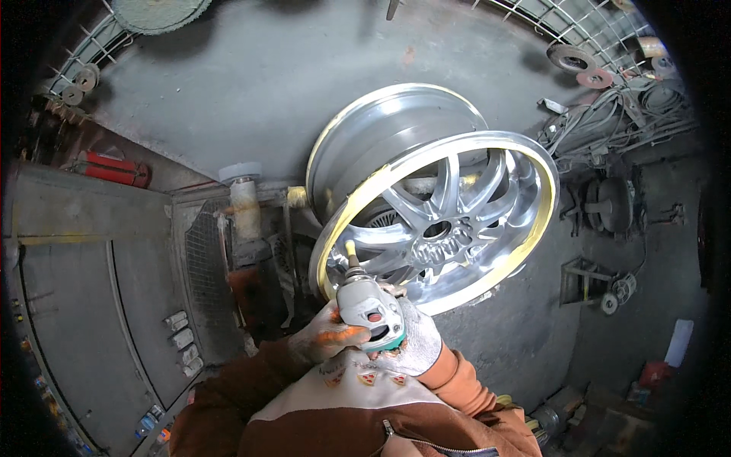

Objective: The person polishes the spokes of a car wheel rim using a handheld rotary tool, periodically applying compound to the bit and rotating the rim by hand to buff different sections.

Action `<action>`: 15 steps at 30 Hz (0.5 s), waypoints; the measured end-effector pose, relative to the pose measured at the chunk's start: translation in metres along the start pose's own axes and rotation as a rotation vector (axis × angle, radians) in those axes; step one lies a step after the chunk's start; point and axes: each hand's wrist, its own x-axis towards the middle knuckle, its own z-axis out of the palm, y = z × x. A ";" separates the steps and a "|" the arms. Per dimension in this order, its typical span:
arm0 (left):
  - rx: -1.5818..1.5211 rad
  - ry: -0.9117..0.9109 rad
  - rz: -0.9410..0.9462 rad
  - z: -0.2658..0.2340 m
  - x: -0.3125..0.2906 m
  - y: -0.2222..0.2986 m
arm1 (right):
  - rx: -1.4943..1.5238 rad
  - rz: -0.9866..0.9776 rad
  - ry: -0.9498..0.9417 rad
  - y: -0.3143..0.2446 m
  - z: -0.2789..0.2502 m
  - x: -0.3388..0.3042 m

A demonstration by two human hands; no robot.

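Observation:
In front of my chest I hold a grey and green power grinder (371,308) with both gloved hands. My left hand (329,335), in a grey glove with orange patches, is wrapped round its left side. My right hand (419,340), in a whitish glove, closes round its right side; some fingers are hidden. A narrow spindle with a small yellow tip (350,249) points away from me. This tip is at the near left inside of a shiny alloy wheel rim (457,204), where I cannot tell if it touches. Yellow tape or coating edges the tilted, spoked rim.
A machine with a pale cylinder (245,207) stands left of the wheel. A red object (114,169) lies farther left. Grinding discs (571,58) and tangled cables (590,126) are at the back right. A wheeled metal item (609,207) stands at right.

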 end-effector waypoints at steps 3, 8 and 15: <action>0.043 0.030 0.023 0.009 0.007 0.014 | 0.132 -0.052 0.128 0.002 0.000 0.013; 0.024 -0.033 0.036 -0.003 0.004 0.012 | 0.164 -0.005 0.107 0.002 0.004 0.015; 0.078 -0.062 -0.047 0.007 0.010 -0.009 | 0.116 0.092 0.117 -0.007 -0.011 -0.016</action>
